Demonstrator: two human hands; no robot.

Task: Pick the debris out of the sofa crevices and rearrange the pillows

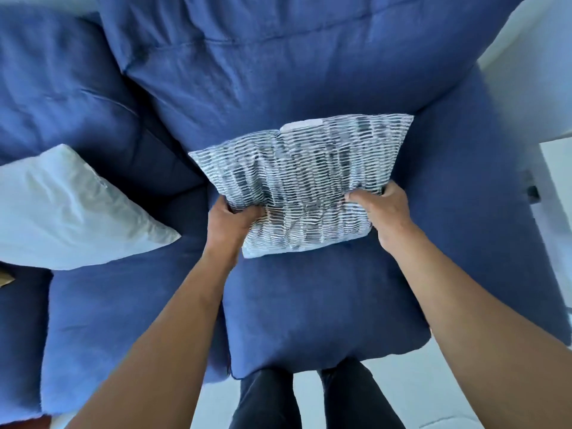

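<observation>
Sofa [309, 72] blue; hands [306, 212] grip patterned pillow [303, 171].

The front of the seat cushion [325, 308] lies free for a hand; further back the patterned pillow [303, 178] (against the backrest [278, 72]) blocks the way.

Two bare forearms reach into view from below, sleeveless to the frame's edge, with no watch, ring or band on the left hand [230, 222] or the right hand [383, 212]. Dark, close-fitting trousers [315, 397] cover both legs, seen from above between the arms.
</observation>
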